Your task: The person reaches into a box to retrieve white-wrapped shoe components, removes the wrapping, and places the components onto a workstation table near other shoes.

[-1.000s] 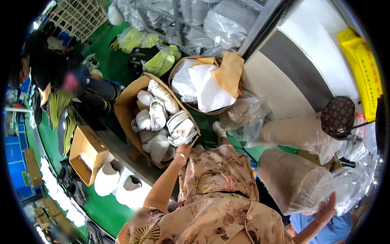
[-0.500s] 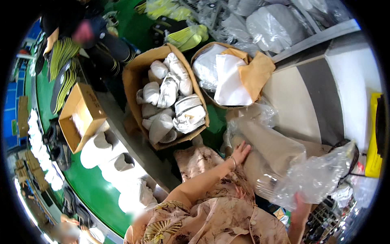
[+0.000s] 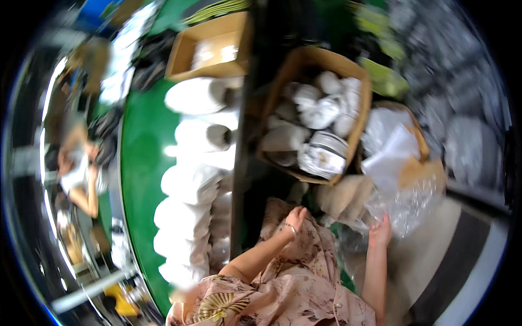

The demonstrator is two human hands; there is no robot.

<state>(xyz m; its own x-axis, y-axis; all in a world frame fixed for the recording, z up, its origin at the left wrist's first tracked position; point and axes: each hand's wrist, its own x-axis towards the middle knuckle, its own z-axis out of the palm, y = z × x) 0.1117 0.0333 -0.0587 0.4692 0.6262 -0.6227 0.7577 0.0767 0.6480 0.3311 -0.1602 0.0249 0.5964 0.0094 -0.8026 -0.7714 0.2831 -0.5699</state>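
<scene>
My left hand point(image 3: 296, 218), with a bracelet at the wrist, is over my lap, fingers curled together; what they hold, if anything, cannot be made out. My right hand point(image 3: 380, 231) is closed at the near edge of a clear plastic bag point(image 3: 409, 209). Tan, curved sheet-like pieces point(image 3: 346, 198) lie beside the bag, between my two hands and just beyond them. A cardboard box point(image 3: 356, 130) of white and grey rounded pieces stands past the tan pieces. The picture is smeared by motion.
At left, white rounded pieces point(image 3: 187, 185) line a green belt's point(image 3: 142, 179) edge, with a smaller cardboard box point(image 3: 209, 70) beyond. A container with white and tan sheets point(image 3: 394, 157) stands right. Plastic-wrapped grey bundles point(image 3: 470, 146) fill the far right. A person point(image 3: 81, 174) works across the belt.
My view has swung left, shifting the scene to the right. My left hand has left the tan pieces and curled. My right hand and the bag have moved farther from my body.
</scene>
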